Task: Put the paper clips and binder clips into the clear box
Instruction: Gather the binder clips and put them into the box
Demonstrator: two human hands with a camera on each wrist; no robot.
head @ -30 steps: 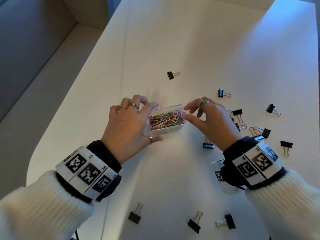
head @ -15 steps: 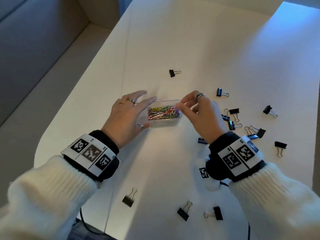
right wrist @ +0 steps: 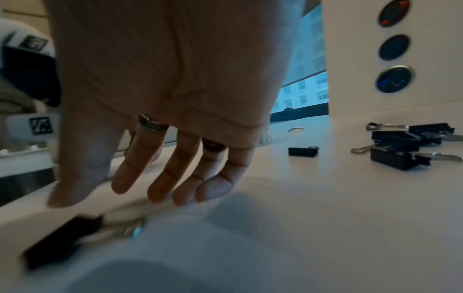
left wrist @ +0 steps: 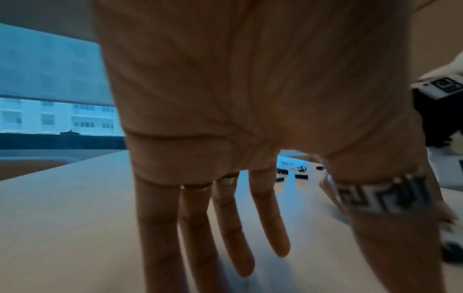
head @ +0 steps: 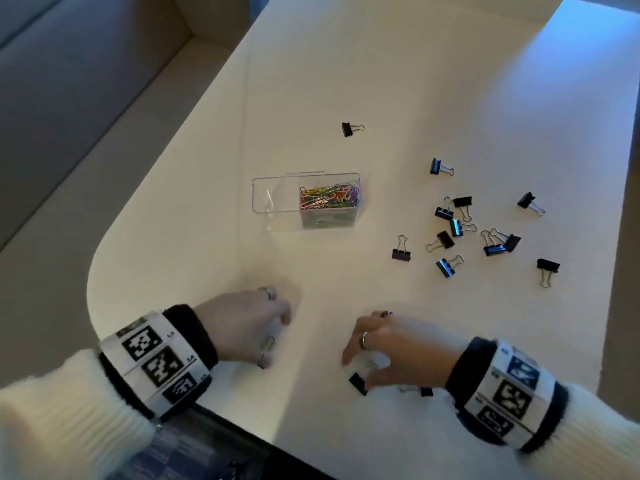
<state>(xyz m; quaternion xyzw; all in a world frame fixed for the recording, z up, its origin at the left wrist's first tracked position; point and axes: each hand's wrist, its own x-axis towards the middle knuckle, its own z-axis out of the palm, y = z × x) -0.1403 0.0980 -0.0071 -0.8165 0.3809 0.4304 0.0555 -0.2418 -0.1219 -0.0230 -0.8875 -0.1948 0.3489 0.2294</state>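
- Left hand (head: pixel 242 323): fingers straight and relaxed, holding nothing, low over the worktop (head: pixel 346 81).
- Clear box (head: pixel 277 199): mid-worktop, holds the paper clips (head: pixel 329 199); light, rigid, slippery; grip its side walls.
- Right hand (head: pixel 391 348): fingers loosely spread, empty, above one binder clip (head: pixel 357 383); others lie scattered right. Small, stiff; pinch the black body.

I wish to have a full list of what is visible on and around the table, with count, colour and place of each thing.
table: one, white, fills the view
clear box: one, transparent, mid-table
paper clips: a pile, mixed colours, in the box's right part
binder clips: about fourteen, black with silver handles; eleven scattered right of the box, one alone beyond it, two by the right hand
cushioned seat: one, grey-beige, left of the table
left hand: fingers straight, holds nothing, near edge
right hand: fingers relaxed, over a binder clip, holds nothing
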